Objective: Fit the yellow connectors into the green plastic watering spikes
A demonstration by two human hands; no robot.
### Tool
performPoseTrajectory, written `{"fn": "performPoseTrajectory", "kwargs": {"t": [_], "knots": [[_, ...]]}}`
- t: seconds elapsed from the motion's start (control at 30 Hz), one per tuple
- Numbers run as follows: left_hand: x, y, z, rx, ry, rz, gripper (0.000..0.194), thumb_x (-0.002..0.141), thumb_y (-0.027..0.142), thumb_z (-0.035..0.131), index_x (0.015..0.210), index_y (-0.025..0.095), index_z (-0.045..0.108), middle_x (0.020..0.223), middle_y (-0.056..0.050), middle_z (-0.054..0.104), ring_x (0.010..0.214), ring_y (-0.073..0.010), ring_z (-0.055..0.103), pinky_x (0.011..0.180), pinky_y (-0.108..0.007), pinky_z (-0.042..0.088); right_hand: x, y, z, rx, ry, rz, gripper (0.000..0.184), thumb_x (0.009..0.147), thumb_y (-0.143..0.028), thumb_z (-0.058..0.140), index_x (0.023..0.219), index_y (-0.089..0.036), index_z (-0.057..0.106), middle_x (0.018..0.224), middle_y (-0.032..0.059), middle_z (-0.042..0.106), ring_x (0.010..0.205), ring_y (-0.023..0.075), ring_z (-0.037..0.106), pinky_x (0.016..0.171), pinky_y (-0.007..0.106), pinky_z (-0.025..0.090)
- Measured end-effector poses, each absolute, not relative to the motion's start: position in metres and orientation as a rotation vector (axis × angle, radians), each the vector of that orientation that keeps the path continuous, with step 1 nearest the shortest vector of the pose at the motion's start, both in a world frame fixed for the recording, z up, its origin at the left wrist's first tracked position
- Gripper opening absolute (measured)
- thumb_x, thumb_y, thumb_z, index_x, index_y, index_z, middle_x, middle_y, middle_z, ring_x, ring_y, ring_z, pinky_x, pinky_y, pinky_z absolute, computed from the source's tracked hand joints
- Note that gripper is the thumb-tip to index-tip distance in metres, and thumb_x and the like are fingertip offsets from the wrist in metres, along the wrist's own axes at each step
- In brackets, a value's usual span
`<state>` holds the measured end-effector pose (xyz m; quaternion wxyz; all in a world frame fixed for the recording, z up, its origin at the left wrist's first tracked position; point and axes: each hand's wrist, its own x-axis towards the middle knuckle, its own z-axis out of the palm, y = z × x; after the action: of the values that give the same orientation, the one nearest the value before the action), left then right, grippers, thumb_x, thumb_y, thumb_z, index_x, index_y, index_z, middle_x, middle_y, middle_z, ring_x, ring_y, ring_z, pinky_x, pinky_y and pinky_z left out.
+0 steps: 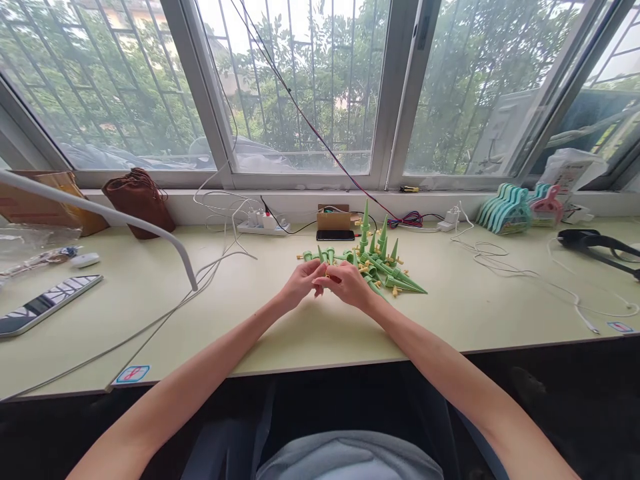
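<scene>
My left hand (299, 283) and my right hand (349, 285) meet above the pale green desk (320, 327), fingers curled together around a small green and yellow part (327, 272) that is mostly hidden. Just behind and to the right of my hands lies a pile of green cone-shaped spikes with yellow fittings (383, 260); some stand upright, others lie flat.
A black phone (335, 235) and a small cardboard box (333, 218) sit behind the pile. A power strip (263, 223) with white cables is at the back. A brown pouch (140, 200), a lamp arm (100, 212) and a remote-like device (47, 303) are on the left. Stacked hangers (505, 210) sit right.
</scene>
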<state>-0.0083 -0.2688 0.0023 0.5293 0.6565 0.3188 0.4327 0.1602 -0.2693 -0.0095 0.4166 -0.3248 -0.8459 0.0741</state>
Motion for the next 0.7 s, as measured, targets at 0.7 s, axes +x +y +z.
{"fn": "performPoseTrajectory", "kwargs": {"t": [0.7], "knots": [[-0.006, -0.273, 0.013, 1.651, 0.923, 1.086, 0.049, 0.084, 0.063, 0.066, 0.075, 0.016, 0.058, 0.058, 0.001, 0.057, 0.045, -0.0109, 0.057, 0.042, -0.023, 0.048, 0.160, -0.265, -0.011, -0.882, -2.116, 0.208, 0.060, 0.098, -0.065, 0.043, 0.059, -0.020, 0.038, 0.053, -0.0048, 0.044, 0.052, 0.0091, 0.029, 0.077, 0.028, 0.038]]}}
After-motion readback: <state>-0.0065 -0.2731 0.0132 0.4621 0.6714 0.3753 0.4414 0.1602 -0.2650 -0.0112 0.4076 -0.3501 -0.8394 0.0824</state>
